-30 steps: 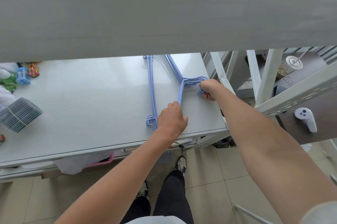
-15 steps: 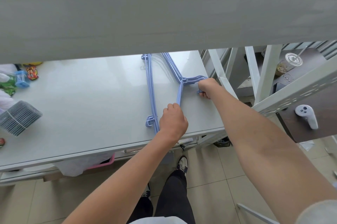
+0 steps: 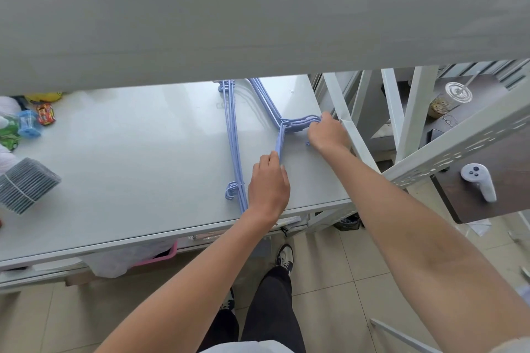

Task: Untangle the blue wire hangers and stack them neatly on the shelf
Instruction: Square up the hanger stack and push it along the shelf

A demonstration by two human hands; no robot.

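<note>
- The blue wire hangers lie flat in a bunch on the right part of the shelf, their far ends hidden under the upper shelf board.
- Your left hand is curled over the near corner of the bunch, fingers closed on the wires.
- Your right hand is closed around the hooks, by the shelf's right edge.
- A white controller sits well apart on the dark counter.

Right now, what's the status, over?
Left hand on the hangers near the shelf edge. Right hand gripping the hooks. Hangers flat, bunched together. Nothing in the way.
</note>
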